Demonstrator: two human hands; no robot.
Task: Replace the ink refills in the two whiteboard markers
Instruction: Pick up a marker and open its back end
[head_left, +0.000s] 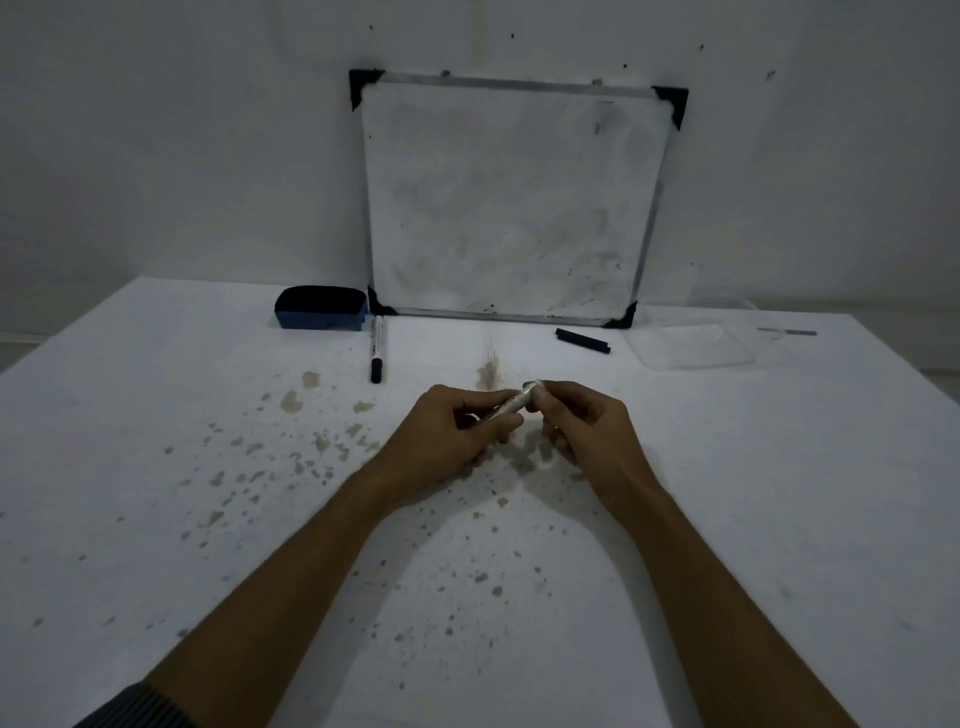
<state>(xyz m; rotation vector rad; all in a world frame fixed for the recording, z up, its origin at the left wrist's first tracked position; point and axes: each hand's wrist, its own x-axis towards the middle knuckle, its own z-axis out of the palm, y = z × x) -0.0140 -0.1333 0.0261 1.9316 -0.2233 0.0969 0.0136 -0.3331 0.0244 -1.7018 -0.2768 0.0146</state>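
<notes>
My left hand (457, 431) is wrapped around a white whiteboard marker (511, 402), which slants up to the right just above the table. The fingertips of my right hand (576, 421) pinch the marker's upper end at its grey tip. A second marker (377, 349), white with a black cap, lies lengthwise on the table to the far left, cap toward me. Two black refill sticks (583, 340) lie side by side to the far right, below the whiteboard's corner.
A small whiteboard (511, 202) with black corners leans on the wall at the back. A blue and black eraser (321, 307) sits left of it. A clear plastic lid (691, 345) lies at the right. The white table (208, 519) is spotted with brown stains.
</notes>
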